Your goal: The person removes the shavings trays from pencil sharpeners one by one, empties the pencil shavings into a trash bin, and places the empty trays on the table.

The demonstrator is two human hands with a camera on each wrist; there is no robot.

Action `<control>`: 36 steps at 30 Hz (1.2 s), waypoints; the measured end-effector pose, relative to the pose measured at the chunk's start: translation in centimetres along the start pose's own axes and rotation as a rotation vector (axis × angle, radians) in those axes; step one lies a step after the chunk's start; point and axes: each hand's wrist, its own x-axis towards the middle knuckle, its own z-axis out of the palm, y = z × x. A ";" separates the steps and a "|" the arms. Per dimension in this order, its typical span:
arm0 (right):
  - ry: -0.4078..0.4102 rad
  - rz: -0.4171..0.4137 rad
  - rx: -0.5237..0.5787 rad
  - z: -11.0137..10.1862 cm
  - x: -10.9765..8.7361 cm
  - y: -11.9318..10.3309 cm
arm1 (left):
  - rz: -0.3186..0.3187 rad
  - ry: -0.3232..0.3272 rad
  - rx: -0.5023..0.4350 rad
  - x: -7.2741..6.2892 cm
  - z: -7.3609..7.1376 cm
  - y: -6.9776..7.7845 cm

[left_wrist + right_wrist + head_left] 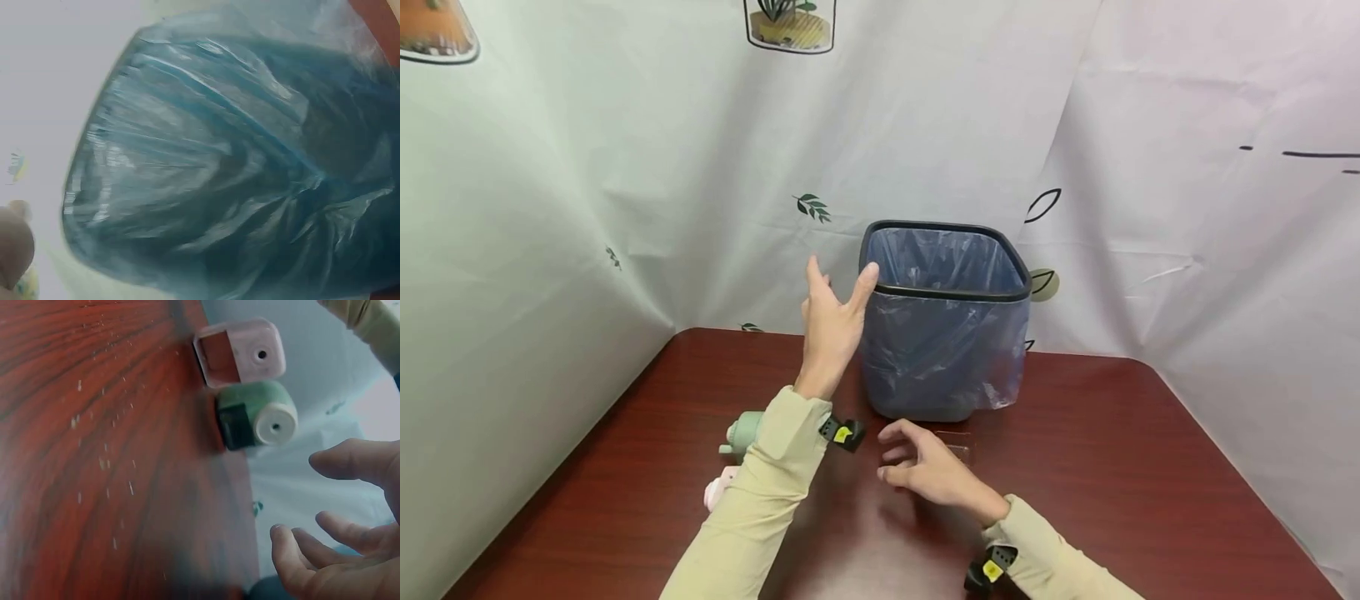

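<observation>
My left hand (832, 337) is raised at the left side of a trash bin (951, 296), fingers and thumb spread and nothing between them. The bin has a black rim and a translucent bluish bag (206, 162), which fills most of the left wrist view. My right hand (934, 471) hovers low in front of the bin, its fingers loosely bent around nothing. Partly behind that hand lies a small clear plastic piece (958, 450). The right wrist view shows a pink pencil sharpener (262, 356) with an open rectangular slot, beside a green pencil sharpener (256, 400) with a pale round front.
Small pale specks (103, 462) are scattered over the reddish-brown table (1097, 483). White printed cloth (715, 167) hangs behind and along both sides. In the head view my left sleeve (760, 492) partly covers the two sharpeners at the left.
</observation>
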 end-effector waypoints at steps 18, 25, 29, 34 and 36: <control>-0.059 0.011 0.057 3.8 3.5 -0.5 | -0.134 -0.372 0.705 -1.8 -6.8 -5.5; -0.042 0.018 0.028 5.5 4.9 -0.4 | -0.332 -0.448 0.783 -3.7 -7.9 -6.3; -0.057 0.025 0.073 6.6 5.4 -0.6 | -0.397 -0.461 0.837 -4.3 -8.2 -6.3; -0.002 0.002 0.033 7.7 6.1 -0.9 | -0.425 -0.499 0.899 -4.2 -8.5 -6.5; 0.022 -0.001 -0.003 8.1 6.4 -0.9 | -0.432 -0.512 0.915 -4.0 -8.5 -6.8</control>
